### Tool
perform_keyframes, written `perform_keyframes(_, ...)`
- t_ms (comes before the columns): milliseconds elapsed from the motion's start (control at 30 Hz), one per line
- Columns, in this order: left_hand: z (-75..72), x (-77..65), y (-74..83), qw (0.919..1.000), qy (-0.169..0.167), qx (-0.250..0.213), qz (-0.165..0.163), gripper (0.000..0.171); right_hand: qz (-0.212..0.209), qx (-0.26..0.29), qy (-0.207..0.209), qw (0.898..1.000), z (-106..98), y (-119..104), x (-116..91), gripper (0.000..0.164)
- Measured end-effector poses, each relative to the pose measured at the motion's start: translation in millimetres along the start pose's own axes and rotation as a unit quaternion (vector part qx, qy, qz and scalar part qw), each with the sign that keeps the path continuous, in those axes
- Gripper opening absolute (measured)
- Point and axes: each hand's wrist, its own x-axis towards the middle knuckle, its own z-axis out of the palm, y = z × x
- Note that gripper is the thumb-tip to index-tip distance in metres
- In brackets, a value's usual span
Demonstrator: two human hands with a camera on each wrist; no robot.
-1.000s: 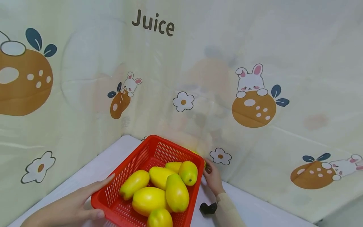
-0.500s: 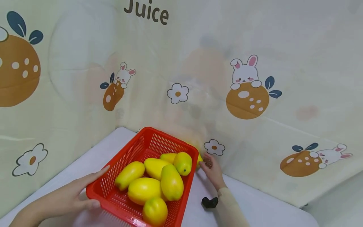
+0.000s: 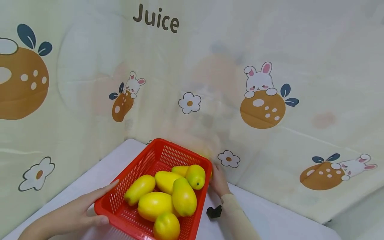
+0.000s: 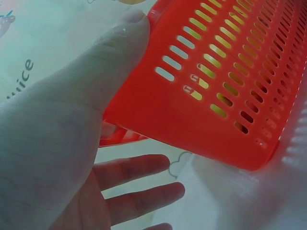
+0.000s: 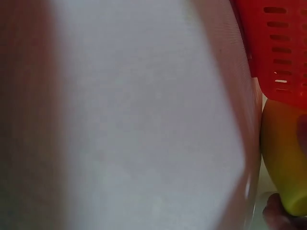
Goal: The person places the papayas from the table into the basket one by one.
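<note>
A red plastic basket [image 3: 104,208] with slotted walls holds several smooth yellow oblong fruits [image 3: 154,206], some tinged green. My left hand [image 3: 70,211] lies at its near-left corner, thumb on one side and a straight finger along the other. In the left wrist view the thumb presses the basket wall [image 4: 144,103], while other fingers stretch out below the rim. My right hand [image 3: 219,181] is behind the far-right corner. The right wrist view has its fingertips [image 5: 274,214] around a yellow-green oblong fruit [image 5: 280,148] outside the basket, partly hidden in the head view.
The basket stands on a white table [image 3: 129,150] in a corner formed by a printed curtain [image 3: 210,66] with rabbits and flowers. A small black piece [image 3: 214,212] is beside the right sleeve [image 3: 237,213].
Half a second ago my right hand was slightly away from the corner with its fingers spread; now it has moved in behind the basket, round the fruit. My left hand stays on the basket.
</note>
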Motion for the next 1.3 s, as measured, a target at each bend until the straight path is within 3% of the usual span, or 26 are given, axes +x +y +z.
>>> perform_keyframes(333,0.0,0.4,-2.6,0.9994,0.014,0.029,0.01,0.082,-0.018,0.019,0.011,1.0,-5.7,0.5,-2.2,0.07)
perform_keyframes(533,-0.4,0.5,-1.3,1.0,-0.001,-0.004,0.007,0.08,-0.014,0.022,0.012,1.0,-7.9,0.1,-2.8,0.071)
perform_keyframes(833,-1.7,-1.6,0.6,0.9998,0.008,0.003,0.017,0.078,-0.011,0.024,0.024,0.999,-12.4,-5.3,-1.3,0.073)
perform_keyframes(1300,-10.3,-9.0,-3.6,0.9995,-0.019,-0.025,0.003,0.071,-0.004,0.054,0.058,0.997,-17.8,-10.7,-9.5,0.072)
